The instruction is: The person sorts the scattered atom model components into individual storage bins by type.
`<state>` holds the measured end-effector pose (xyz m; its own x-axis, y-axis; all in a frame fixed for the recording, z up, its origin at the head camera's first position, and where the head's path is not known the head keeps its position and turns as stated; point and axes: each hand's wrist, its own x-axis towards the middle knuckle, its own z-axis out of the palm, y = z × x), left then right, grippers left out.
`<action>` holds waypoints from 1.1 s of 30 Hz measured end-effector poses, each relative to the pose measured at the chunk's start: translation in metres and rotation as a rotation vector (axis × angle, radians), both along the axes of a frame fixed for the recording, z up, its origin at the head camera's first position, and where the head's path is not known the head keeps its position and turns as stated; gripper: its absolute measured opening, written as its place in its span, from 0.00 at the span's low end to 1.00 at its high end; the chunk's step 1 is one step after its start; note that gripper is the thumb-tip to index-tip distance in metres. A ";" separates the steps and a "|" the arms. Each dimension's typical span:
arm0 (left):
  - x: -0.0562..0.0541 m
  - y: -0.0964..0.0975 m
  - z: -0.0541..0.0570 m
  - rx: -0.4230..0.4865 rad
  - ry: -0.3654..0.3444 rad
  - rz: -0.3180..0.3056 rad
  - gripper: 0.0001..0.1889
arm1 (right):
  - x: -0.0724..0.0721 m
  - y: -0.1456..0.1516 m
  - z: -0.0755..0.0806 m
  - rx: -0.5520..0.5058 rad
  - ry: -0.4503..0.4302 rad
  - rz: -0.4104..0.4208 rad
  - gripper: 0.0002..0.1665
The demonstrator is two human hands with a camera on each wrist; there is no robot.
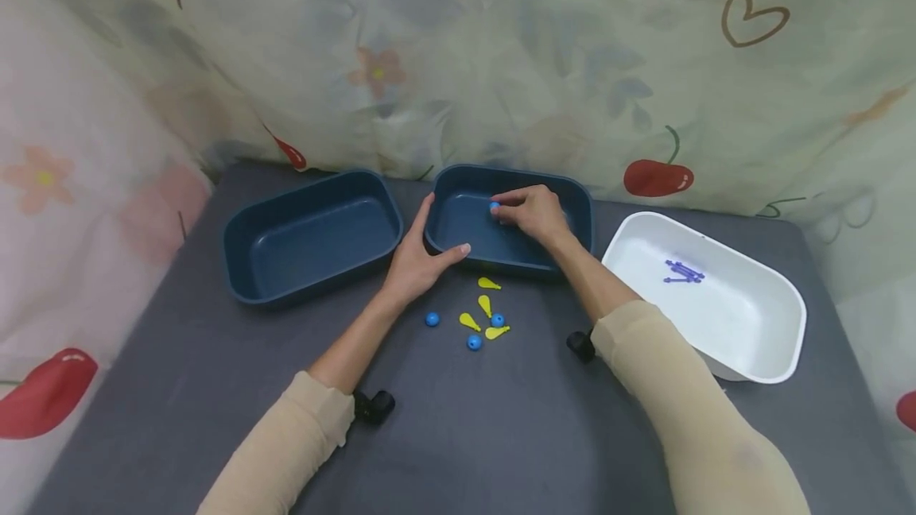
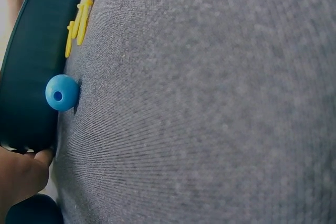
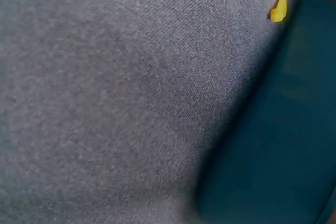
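In the head view my right hand (image 1: 538, 213) pinches a blue bead (image 1: 494, 207) between thumb and fingertips, inside the outline of the middle dark blue bin (image 1: 511, 267). My left hand (image 1: 417, 262) holds that bin's left end, with the thumb at the front rim and the fingers along the end wall. Three more blue beads, one of them this bead (image 1: 432, 319), lie on the table in front of the bin. Several yellow teardrop-shaped pieces (image 1: 468, 321) lie among them. In the left wrist view, a bead (image 2: 62, 93) shows its hole.
Another dark blue bin (image 1: 315, 249) stands at the left, its inside bare. At the right, a white bin (image 1: 744, 324) contains several small purple sticks (image 1: 685, 272). A grey cloth (image 1: 465, 435) covers the table, and a patterned curtain (image 1: 501, 62) hangs behind it.
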<state>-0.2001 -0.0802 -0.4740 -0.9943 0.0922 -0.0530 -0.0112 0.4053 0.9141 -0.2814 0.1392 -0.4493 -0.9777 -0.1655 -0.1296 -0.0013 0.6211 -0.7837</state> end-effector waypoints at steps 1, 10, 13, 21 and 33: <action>0.000 0.000 0.000 0.002 0.001 0.001 0.52 | -0.001 0.000 -0.001 0.002 -0.009 0.001 0.18; 0.000 0.002 0.000 0.003 0.010 -0.006 0.51 | -0.007 -0.002 -0.008 0.022 -0.066 -0.044 0.16; 0.000 0.003 0.001 0.007 0.011 -0.005 0.51 | -0.008 -0.002 -0.008 0.033 -0.070 -0.044 0.16; 0.000 0.001 -0.001 0.007 0.004 -0.002 0.52 | -0.007 -0.003 -0.007 0.075 -0.082 -0.007 0.19; 0.001 0.001 0.000 0.008 0.023 -0.005 0.51 | 0.010 -0.002 0.020 -0.041 0.137 -0.017 0.24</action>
<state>-0.1990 -0.0791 -0.4737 -0.9948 0.0973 -0.0297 0.0115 0.3975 0.9175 -0.2715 0.1374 -0.4290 -0.9884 -0.1517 0.0120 -0.1002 0.5893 -0.8016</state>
